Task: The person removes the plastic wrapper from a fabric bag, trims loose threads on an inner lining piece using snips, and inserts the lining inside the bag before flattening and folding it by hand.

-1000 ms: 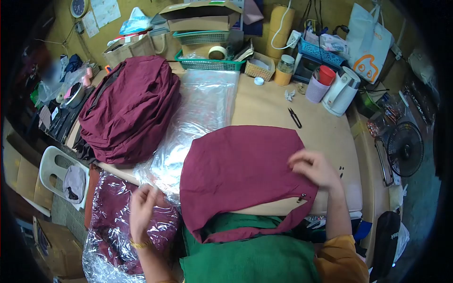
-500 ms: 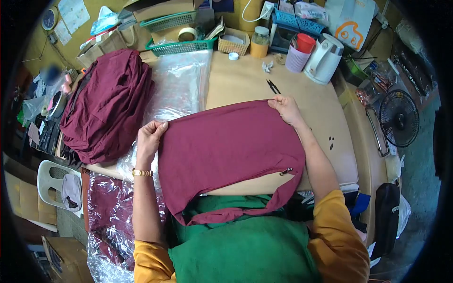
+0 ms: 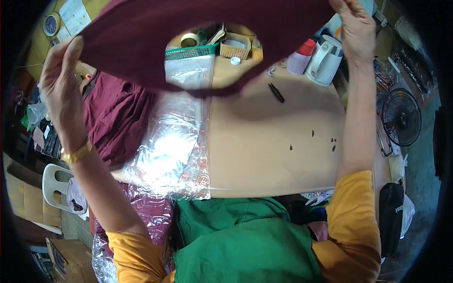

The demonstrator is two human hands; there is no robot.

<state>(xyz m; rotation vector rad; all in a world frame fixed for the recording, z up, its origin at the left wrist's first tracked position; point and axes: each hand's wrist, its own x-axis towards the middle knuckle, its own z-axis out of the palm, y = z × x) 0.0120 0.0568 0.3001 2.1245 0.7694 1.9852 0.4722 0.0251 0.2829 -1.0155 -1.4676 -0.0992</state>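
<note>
A maroon cloth bag [image 3: 127,45] with a loop-like strap is stretched wide in the air above the far part of the table, its top cut off by the upper edge of the view. My left hand [image 3: 63,89] pinches its left corner between thumb and fingers. At the opposite corner my right hand [image 3: 357,37] grips the cloth, fingers closed. Through the opening between strap and body I see the back of the table. Below the bag on the left lies a pile of maroon cloth [image 3: 115,118], partly hidden by my left arm. Black thread snips [image 3: 276,93] lie on the tabletop.
Clear plastic bags [image 3: 165,141] cover the left-middle of the table [image 3: 264,160]. Small dark scraps [image 3: 333,141] lie at the right. Along the back stand a green basket [image 3: 191,52], a wicker basket [image 3: 234,45] and a white kettle [image 3: 325,59]. A black fan [image 3: 401,118] stands at the right.
Both hands have lifted the maroon bag off the table and spread apart, raising it up and away. The snips, plastic bags and tabletop beneath are now uncovered.
</note>
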